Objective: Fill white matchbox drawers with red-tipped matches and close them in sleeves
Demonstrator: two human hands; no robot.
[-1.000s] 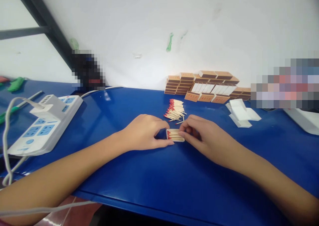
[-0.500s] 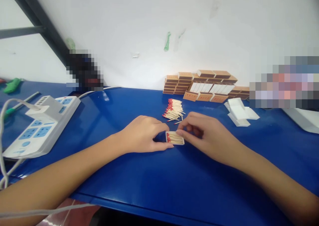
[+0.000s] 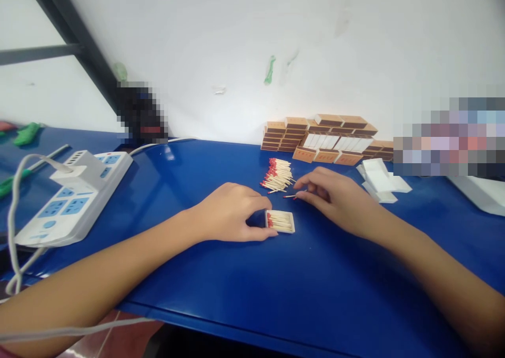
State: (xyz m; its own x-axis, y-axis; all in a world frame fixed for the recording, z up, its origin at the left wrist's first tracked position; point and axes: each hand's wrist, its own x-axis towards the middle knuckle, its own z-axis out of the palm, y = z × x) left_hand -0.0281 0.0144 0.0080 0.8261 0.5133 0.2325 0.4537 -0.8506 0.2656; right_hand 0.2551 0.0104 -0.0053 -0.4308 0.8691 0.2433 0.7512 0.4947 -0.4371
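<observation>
My left hand [image 3: 232, 216] holds a small white matchbox tray [image 3: 292, 222] by its left end, thumb at the near side and fingers at the far side. Red-headed matches [image 3: 280, 221] lie in the tray, their heads to the left. Beyond it, a loose pile of matches [image 3: 279, 175] rests on the blue table. My right hand [image 3: 331, 197] is at the pile's near right edge. Its thumb and forefinger close around a loose matchstick [image 3: 289, 196]; the fingertips partly hide what they grip.
Stacked brown matchboxes [image 3: 295, 131] stand against the wall behind the pile. Folded white pieces [image 3: 379, 176], apparently card, lie to the right. On the left sit a white power strip [image 3: 98, 189] and a grey cable [image 3: 16, 205]. The blue table [image 3: 244, 284] ends at a near edge.
My right hand has moved from the tray, away from me and slightly right, to the loose matches beside the pile. My left hand keeps its hold on the tray.
</observation>
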